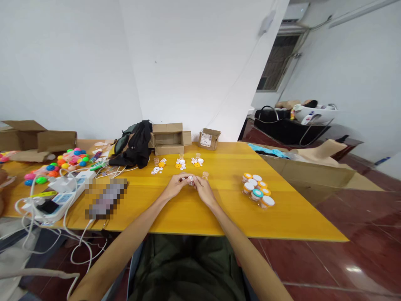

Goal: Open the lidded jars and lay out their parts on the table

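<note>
I see both hands meeting over yellow table [282, 217], front middle. Left hand [176, 184] and right hand [202, 189] curled, fingertips pinching small white piece [190, 179] between them; probably disc, too small to tell. Clear cup [205, 174] just beside right hand. White and orange discs [180, 164] farther back. Lidded jars [257, 190] clustered at right, well apart

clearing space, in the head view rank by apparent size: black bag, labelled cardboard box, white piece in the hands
1. black bag
2. labelled cardboard box
3. white piece, smallest though nearest
</note>
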Motion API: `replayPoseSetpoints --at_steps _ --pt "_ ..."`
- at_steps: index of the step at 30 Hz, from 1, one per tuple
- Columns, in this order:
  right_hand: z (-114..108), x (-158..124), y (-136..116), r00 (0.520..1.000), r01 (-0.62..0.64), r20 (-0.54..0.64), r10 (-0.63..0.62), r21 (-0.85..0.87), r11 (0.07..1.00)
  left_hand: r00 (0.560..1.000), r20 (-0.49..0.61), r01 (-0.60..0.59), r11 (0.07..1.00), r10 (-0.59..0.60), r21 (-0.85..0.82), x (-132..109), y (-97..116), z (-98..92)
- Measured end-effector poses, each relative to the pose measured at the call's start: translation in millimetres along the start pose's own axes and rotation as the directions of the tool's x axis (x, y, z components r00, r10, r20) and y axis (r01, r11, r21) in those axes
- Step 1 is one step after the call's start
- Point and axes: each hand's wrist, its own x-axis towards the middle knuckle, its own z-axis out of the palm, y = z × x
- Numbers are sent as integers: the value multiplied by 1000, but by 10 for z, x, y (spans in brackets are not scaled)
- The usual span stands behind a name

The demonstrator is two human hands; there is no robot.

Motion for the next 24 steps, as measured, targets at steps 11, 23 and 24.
replayPoseSetpoints --at_steps 11,23,24 --pt "13 29 -2 1000 -24 8 23 146 989 999 -29 -34 993 38 111 -9 37 8" --pt "-20 -31 -83 969 33 -242 -49 -69 997 978 0 -167 790 207 590 -60 42 40" --pt "-28 -38 -87 959 25 -277 -55 -112 993 979 27 -174 757 202 629 -71 46 48"
